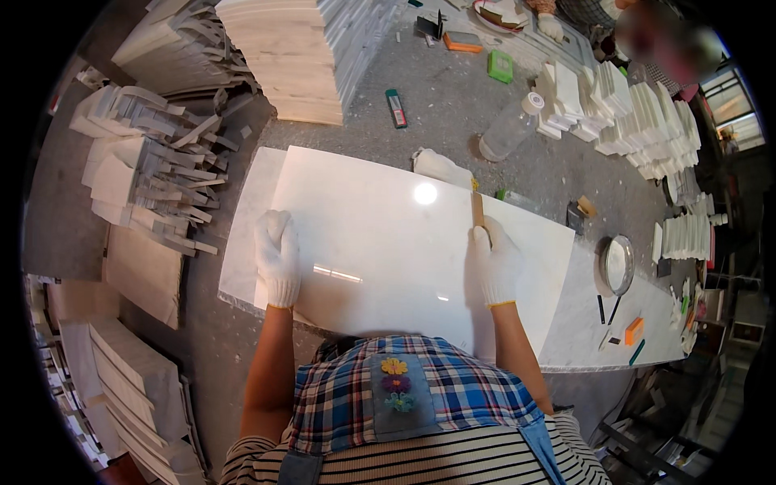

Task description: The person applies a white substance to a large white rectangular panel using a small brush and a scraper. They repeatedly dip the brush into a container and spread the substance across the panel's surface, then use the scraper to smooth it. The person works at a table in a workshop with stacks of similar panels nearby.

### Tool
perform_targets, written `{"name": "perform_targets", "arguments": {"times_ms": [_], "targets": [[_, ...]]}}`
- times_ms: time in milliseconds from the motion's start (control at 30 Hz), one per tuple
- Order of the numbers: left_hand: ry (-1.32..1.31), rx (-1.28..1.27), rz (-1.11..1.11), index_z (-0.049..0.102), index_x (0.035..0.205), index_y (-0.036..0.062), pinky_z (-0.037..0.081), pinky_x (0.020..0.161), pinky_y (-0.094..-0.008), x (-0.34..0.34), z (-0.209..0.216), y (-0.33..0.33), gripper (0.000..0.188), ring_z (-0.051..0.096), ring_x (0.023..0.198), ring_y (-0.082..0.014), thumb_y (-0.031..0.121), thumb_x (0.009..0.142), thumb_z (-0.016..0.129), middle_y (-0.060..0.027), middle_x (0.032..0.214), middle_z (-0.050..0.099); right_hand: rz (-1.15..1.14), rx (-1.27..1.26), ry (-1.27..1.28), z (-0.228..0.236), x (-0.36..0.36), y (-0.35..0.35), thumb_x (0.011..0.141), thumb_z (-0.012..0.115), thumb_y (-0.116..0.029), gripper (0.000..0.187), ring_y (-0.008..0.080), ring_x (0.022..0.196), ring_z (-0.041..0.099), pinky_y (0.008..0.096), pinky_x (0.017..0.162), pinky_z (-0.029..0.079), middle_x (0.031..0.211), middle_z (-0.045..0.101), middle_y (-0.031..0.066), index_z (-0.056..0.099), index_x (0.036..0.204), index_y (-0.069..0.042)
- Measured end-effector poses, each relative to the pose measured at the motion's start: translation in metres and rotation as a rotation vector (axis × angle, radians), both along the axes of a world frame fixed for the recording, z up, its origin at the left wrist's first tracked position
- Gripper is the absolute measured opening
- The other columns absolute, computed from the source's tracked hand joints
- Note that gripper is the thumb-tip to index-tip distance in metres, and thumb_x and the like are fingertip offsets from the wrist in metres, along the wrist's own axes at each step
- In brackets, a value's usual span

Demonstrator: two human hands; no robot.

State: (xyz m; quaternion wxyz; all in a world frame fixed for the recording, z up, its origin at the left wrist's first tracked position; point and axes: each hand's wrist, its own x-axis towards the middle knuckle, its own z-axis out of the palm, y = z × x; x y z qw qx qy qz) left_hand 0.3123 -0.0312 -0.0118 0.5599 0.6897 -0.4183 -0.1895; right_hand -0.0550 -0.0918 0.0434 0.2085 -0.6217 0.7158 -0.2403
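Observation:
A glossy white panel (388, 242) lies in front of me, with lamp light reflected on it. At its left edge rests my left hand (279, 255) in a white knit glove, fingers curled closed; what they hold, if anything, is hidden. My gloved right hand (497, 260), on the right part of the panel, is closed around a narrow, flat brown strip (478, 208) with a yellowish far end. Just beyond that end, a bunched white cloth (441, 166) lies at the panel's far edge. Under the panel is a larger pale slab (252, 214).
A tall stack of pale slabs (283, 65) stands far left. Beyond the panel are a clear bottle (509, 129) and a small green-and-red box (395, 109). White blocks (647, 121) stand far right, near another person's gloved hand (550, 28). A round dish (618, 265) sits right.

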Motion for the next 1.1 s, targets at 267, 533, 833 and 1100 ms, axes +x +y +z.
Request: {"name": "perform_targets", "arguments": {"times_ms": [267,533,833,1100], "targets": [[0.056,0.042,0.009,0.061,0.127,0.0002,0.046,0.064,-0.0206,-0.003,0.005,0.0,0.024,0.054,0.073,-0.0052,0.007,0.105,0.065,-0.0001,0.1,0.063,0.147,-0.084,0.287,-0.015,0.0,-0.01,0.106,0.059,-0.033,0.05,0.0387,0.088,0.072,0.0494,0.08,0.056,0.1,0.076,0.0176,0.058,0.153,-0.019],[0.092,-0.01,-0.026,0.061,0.128,-0.0003,0.046,0.065,-0.0209,-0.001,0.001,0.0,0.024,0.053,0.073,-0.0054,0.007,0.105,0.065,-0.0002,0.099,0.062,0.161,0.022,0.368,-0.014,0.005,-0.016,0.106,0.058,-0.032,0.051,0.0389,0.083,0.071,0.0519,0.076,0.056,0.095,0.075,0.0171,0.055,0.155,-0.017],[0.067,0.026,-0.006,0.061,0.126,0.0002,0.046,0.065,-0.0225,-0.002,0.006,0.001,0.024,0.052,0.073,-0.0064,0.008,0.104,0.066,-0.0005,0.099,0.06,0.184,-0.012,0.379,-0.022,0.004,-0.016,0.105,0.058,-0.034,0.052,0.0389,0.085,0.072,0.0513,0.077,0.056,0.099,0.076,0.0173,0.056,0.155,-0.017],[0.051,0.025,-0.009,0.061,0.124,0.0001,0.046,0.065,-0.0222,-0.003,0.007,0.001,0.021,0.052,0.073,-0.006,0.008,0.104,0.065,-0.0008,0.098,0.06,0.224,-0.009,0.34,-0.027,-0.006,-0.016,0.105,0.06,-0.033,0.053,0.0401,0.086,0.072,0.0517,0.079,0.056,0.099,0.076,0.0186,0.056,0.155,-0.018]]}}
